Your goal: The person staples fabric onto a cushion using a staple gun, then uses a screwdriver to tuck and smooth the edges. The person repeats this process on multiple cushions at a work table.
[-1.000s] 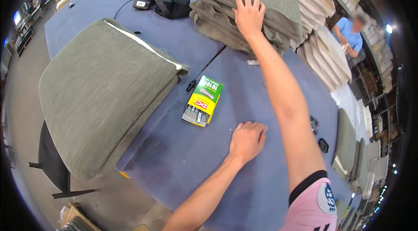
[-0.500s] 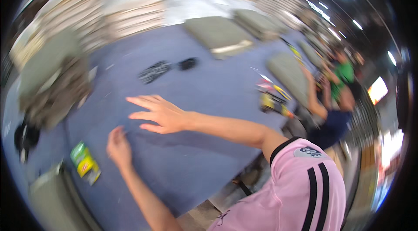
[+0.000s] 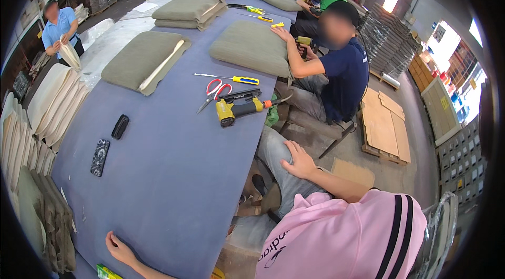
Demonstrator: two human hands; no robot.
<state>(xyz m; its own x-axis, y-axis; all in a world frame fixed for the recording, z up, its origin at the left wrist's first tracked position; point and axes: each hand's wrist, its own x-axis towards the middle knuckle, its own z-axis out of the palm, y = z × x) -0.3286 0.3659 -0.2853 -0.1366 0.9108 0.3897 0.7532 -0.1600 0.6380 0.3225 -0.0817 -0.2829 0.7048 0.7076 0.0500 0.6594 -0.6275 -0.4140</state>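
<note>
My right hand [image 3: 298, 159] lies on my jeans-covered thigh with its fingers spread and nothing in them. At the lower left my left hand [image 3: 121, 250] is over the blue tabletop, empty, its fingers loosely extended. Closest to it is a green and yellow packet [image 3: 107, 272], cut off by the lower rim. Farther along the table edge lie a yellow and black staple gun [image 3: 226, 113] with a hose, red-handled scissors [image 3: 213, 92] and a yellow-handled screwdriver [image 3: 244, 79]. A patterned phone [image 3: 100, 158] and a small black case [image 3: 120, 126] rest to the left.
Grey-green cushions [image 3: 144, 61] lie across the table [image 3: 158, 174]. Beside me a person in navy [image 3: 336, 79] holds a staple gun against a cushion [image 3: 252, 47]. Stacked covers [image 3: 52, 216] line the left side. Someone in light blue [image 3: 62, 26] handles fabric. A loaded pallet [image 3: 386, 126] stands right.
The view has swung to the right. My right hand has gone from above the table down onto my thigh. My left hand now appears lower in the picture, still over the table.
</note>
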